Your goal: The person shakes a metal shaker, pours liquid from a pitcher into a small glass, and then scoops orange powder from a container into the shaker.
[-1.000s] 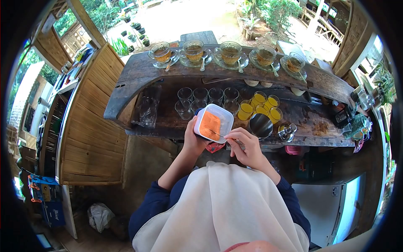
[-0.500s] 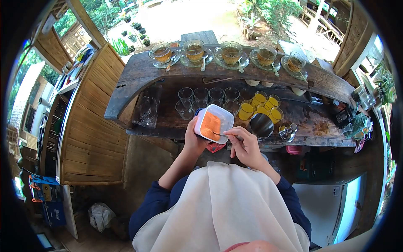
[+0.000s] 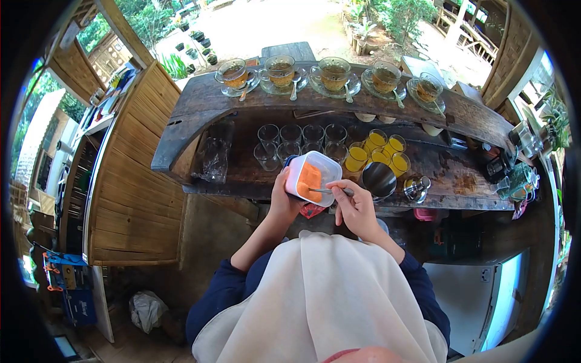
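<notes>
A white plastic tub (image 3: 330, 171) is tilted in my left hand (image 3: 283, 198), whose fingers wrap round its left side. Orange powder (image 3: 311, 181) fills the tub's left part. My right hand (image 3: 356, 209) pinches the handle of a metal spoon (image 3: 322, 190), and the spoon's tip is in the powder. Just right of my right hand stands a metal pitcher (image 3: 379, 180). Behind it are several glasses of yellow-orange drink (image 3: 376, 140). Several clear glasses (image 3: 290, 134) stand in rows beyond the tub; they look empty.
On the raised wooden shelf (image 3: 200, 100) stand several glass cups of tea (image 3: 334, 75) on saucers with spoons. A metal shaker (image 3: 416, 189) stands at the counter's front edge (image 3: 460, 202). A clear plastic bag (image 3: 213, 160) lies at left. A bamboo-panelled cabinet (image 3: 136, 175) flanks me.
The spoon has shifted slightly within the tub, its handle now lying flatter. My right hand has moved a little to the right. The tub stays held in my left hand.
</notes>
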Tool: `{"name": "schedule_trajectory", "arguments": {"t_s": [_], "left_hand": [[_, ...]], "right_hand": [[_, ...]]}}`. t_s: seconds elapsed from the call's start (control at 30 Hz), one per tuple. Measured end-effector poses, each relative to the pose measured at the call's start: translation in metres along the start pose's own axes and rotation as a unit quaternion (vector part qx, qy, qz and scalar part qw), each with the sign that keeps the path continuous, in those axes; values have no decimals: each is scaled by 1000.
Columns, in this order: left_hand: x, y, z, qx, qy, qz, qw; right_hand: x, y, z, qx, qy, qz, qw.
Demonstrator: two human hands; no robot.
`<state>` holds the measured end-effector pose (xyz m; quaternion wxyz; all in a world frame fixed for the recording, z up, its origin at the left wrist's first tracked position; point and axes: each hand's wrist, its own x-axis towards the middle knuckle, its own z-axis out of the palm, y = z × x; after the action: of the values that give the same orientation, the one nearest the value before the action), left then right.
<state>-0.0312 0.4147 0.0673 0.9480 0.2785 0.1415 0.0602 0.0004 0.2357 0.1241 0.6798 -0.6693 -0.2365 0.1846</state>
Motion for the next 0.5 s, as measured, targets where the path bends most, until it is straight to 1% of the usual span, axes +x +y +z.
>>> {"name": "schedule_trajectory", "arguments": {"t_s": [0.37,0.5], "left_hand": [[3,-1,-2,-5,-19,-21,1000],[5,-5,-1,20,-17,-19,999]], "right_hand": [[4,1,-3,42,11,7,999],[7,1,-6,53,13,6,999]]}}
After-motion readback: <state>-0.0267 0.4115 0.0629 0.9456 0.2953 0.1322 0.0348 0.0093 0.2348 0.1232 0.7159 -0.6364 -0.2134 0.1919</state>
